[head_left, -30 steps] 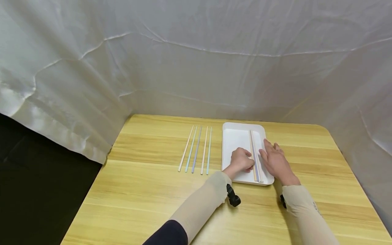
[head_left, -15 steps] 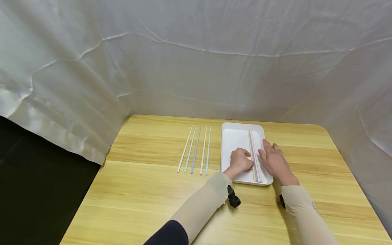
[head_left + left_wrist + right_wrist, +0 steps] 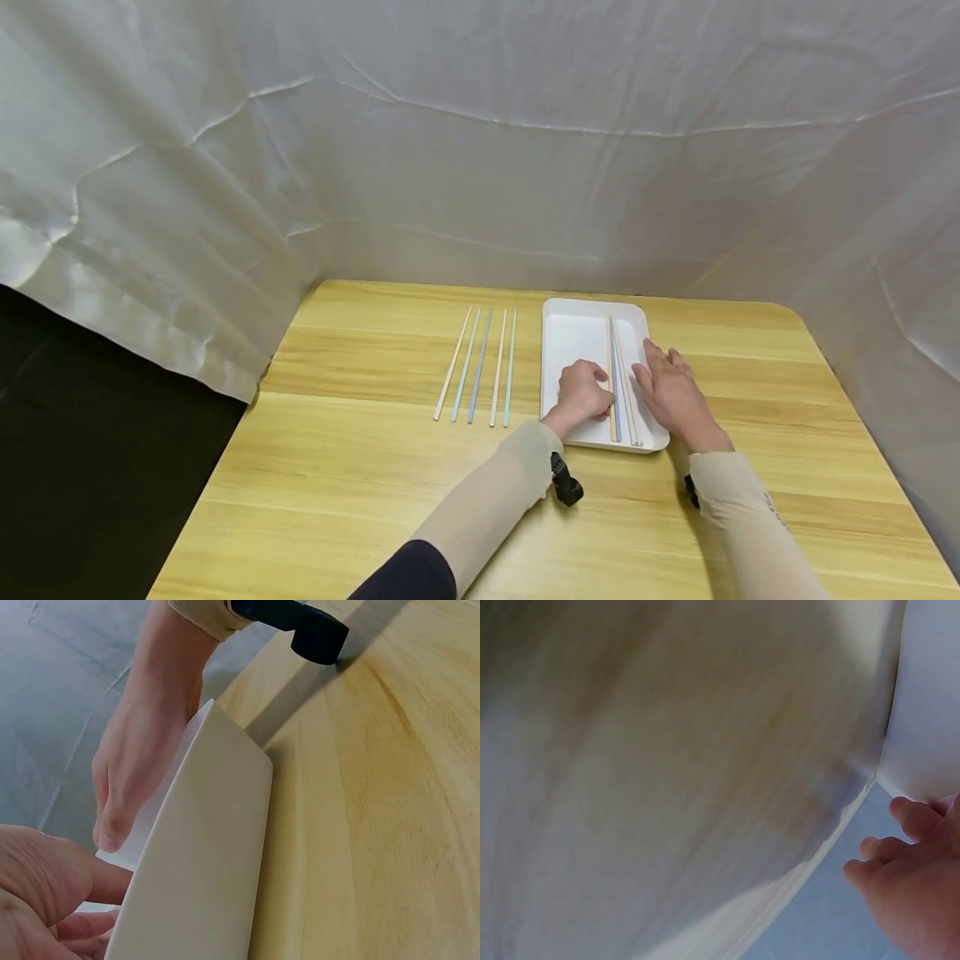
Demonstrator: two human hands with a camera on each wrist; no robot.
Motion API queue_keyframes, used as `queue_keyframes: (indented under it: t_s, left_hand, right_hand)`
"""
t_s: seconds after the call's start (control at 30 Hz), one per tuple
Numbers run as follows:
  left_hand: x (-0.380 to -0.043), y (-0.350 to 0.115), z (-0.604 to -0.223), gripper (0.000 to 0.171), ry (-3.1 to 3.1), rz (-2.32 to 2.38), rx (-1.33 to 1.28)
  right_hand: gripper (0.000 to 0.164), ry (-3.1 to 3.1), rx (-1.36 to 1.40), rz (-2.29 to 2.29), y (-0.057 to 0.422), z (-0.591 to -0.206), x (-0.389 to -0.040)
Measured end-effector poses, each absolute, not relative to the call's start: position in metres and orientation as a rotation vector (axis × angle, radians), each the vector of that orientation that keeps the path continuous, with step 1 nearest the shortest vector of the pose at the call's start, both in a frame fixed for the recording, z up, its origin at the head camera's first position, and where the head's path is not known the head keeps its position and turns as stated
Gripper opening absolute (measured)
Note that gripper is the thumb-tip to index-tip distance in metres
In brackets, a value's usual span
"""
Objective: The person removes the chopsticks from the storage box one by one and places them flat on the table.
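Observation:
In the head view, a white rectangular tray (image 3: 570, 337) holds several long, thin pastel chopsticks. My left hand (image 3: 581, 395) reaches inside with curled fingers, pinching at a yellow chopstick (image 3: 612, 427) and a blue chopstick (image 3: 618, 425); the fingertips partly cover the hold. To their right lie pale chopsticks (image 3: 631, 412), spread slightly apart at the near end. My right hand (image 3: 672, 396) rests along the tray's right rim, fingers extended. The left wrist view shows my left hand (image 3: 45, 900) behind the tray's wall (image 3: 199, 847). My right hand (image 3: 919, 877) is partly visible in its wrist view.
Left of the tray, several more pastel chopsticks (image 3: 480, 367) lie spaced apart on the wooden table (image 3: 315, 483). A pale grey curtain (image 3: 480, 192) hangs behind the table. Black wrist cameras (image 3: 567, 481) sit on both forearms.
My left hand has shifted slightly left, and the yellow and blue chopsticks' near ends have moved left with it, opening a gap from the pale ones. My right hand has stayed put.

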State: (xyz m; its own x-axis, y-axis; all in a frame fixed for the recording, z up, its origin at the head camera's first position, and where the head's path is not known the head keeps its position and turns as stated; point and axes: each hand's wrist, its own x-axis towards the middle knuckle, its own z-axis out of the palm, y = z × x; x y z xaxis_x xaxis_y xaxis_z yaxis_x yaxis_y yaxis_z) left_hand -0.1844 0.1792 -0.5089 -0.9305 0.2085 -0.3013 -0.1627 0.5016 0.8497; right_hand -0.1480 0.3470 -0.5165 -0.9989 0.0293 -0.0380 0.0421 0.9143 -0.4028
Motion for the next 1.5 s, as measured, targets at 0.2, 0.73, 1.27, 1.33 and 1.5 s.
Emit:
queue_keyframes:
  t_s: [0.2, 0.73, 1.27, 1.33, 1.5]
  left_hand:
    - [-0.186, 0.174, -0.506, 0.030, 2.426, 1.360, 0.066]
    - [-0.189, 0.167, -0.505, 0.020, 2.640, 1.125, 0.234]
    - [-0.193, 0.163, -0.498, 0.043, 2.587, 1.099, 0.132]
    - [-0.193, 0.161, -0.496, 0.043, 2.569, 1.128, 0.116]
    - [-0.195, 0.152, -0.489, 0.029, 2.501, 1.237, 0.107]
  right_hand:
    - [0.071, 3.048, 0.056, -0.632, 0.347, -0.516, -0.149]
    - [0.072, 3.066, 0.049, -0.641, 0.349, -0.518, -0.150]
    - [0.070, 3.074, 0.038, -0.650, 0.348, -0.520, -0.148]
    - [0.070, 3.080, 0.033, -0.655, 0.348, -0.520, -0.147]
    - [0.069, 3.074, 0.033, -0.675, 0.347, -0.518, -0.147]
